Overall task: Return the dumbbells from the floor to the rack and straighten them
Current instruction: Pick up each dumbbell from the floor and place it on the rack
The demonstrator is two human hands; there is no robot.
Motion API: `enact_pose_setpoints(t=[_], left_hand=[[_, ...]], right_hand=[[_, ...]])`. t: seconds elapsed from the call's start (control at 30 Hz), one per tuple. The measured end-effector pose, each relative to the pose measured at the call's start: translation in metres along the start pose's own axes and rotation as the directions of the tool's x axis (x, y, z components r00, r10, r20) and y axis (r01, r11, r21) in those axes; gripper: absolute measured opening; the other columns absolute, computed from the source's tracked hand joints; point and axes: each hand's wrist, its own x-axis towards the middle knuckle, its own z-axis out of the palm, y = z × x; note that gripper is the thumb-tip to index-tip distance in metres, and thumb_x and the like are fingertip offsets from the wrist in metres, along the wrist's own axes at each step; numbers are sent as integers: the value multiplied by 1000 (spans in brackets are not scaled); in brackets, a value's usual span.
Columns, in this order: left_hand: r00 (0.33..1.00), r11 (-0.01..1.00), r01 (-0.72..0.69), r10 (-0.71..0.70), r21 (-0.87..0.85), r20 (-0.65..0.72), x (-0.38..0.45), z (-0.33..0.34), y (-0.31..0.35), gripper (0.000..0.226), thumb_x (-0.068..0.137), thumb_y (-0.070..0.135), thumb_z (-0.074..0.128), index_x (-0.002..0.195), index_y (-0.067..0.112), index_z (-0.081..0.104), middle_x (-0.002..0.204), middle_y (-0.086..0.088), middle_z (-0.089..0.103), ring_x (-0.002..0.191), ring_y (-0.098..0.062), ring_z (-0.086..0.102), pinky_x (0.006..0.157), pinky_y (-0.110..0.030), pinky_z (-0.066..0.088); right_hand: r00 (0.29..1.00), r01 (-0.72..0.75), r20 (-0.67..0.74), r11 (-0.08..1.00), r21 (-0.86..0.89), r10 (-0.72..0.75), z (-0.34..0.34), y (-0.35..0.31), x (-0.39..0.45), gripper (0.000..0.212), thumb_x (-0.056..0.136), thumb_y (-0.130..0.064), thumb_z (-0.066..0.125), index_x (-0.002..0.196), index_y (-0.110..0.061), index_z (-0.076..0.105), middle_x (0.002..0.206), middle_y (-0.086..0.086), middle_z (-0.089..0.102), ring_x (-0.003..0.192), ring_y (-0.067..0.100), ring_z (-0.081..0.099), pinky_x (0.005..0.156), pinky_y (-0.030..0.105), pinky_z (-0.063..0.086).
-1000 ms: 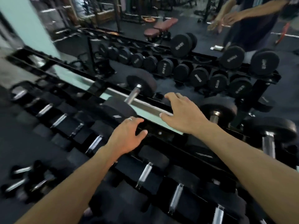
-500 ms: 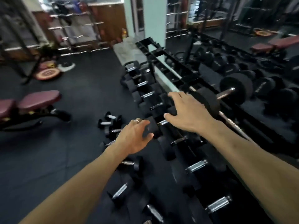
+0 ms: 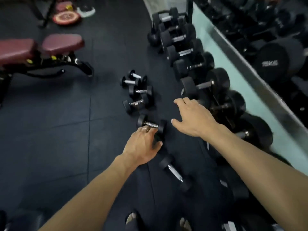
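Observation:
Several small black dumbbells with chrome handles lie scattered on the dark rubber floor. My left hand (image 3: 143,145) hovers just over one small dumbbell (image 3: 150,125), fingers spread and near its handle, gripping nothing. Another small dumbbell (image 3: 175,173) lies below that hand. A loose cluster of small dumbbells (image 3: 137,92) sits farther out on the floor. My right hand (image 3: 194,118) is open, palm down, above the floor beside the low rack row of bigger dumbbells (image 3: 205,84).
A maroon padded bench (image 3: 41,47) stands at the left. A red weight plate (image 3: 66,17) lies at the top. A mirror with a metal edge (image 3: 260,77) runs along the right, behind the rack. My feet (image 3: 131,217) show at the bottom.
My view has swung from the rack down to the floor. Both hands have dropped toward the scattered small dumbbells; the left hand now sits just above one.

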Motion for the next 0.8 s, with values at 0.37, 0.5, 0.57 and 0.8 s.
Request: enact_pose_setpoints(t=[0.37, 0.5, 0.57, 0.8], left_hand=[[960, 996, 63, -43, -65, 276, 5, 240, -72, 53, 94, 43, 51, 139, 16, 44, 129, -4, 53, 122, -22, 49, 99, -35, 44], [933, 991, 109, -74, -81, 351, 22, 356, -86, 55, 94, 43, 49, 141, 16, 42, 129, -4, 53, 121, -21, 48, 99, -33, 41], [914, 980, 171, -118, -104, 389, 29, 407, -91, 55, 94, 44, 50, 142, 16, 42, 134, -4, 51, 124, -22, 46, 100, -34, 40], [849, 881, 412, -279, -231, 449, 59, 520, -101, 57, 96, 49, 45, 141, 15, 41, 137, -8, 47, 126, -26, 46, 102, -39, 43]], right_hand=[[932, -209, 308, 977, 32, 190, 264, 67, -6, 67, 92, -44, 58, 148, -17, 33, 143, 5, 46, 128, 30, 45, 98, 43, 45], [873, -274, 425, 962, 24, 238, 375, 118, -8, 68, 92, -44, 59, 149, -17, 32, 145, 5, 43, 131, 29, 44, 99, 43, 45], [840, -299, 480, 954, 22, 252, 423, 140, -9, 69, 92, -43, 60, 149, -18, 31, 147, 6, 41, 132, 29, 43, 102, 43, 44], [748, -328, 623, 944, 46, 230, 522, 189, 9, 74, 89, -44, 66, 149, -20, 31, 148, 6, 42, 133, 28, 45, 106, 43, 42]])
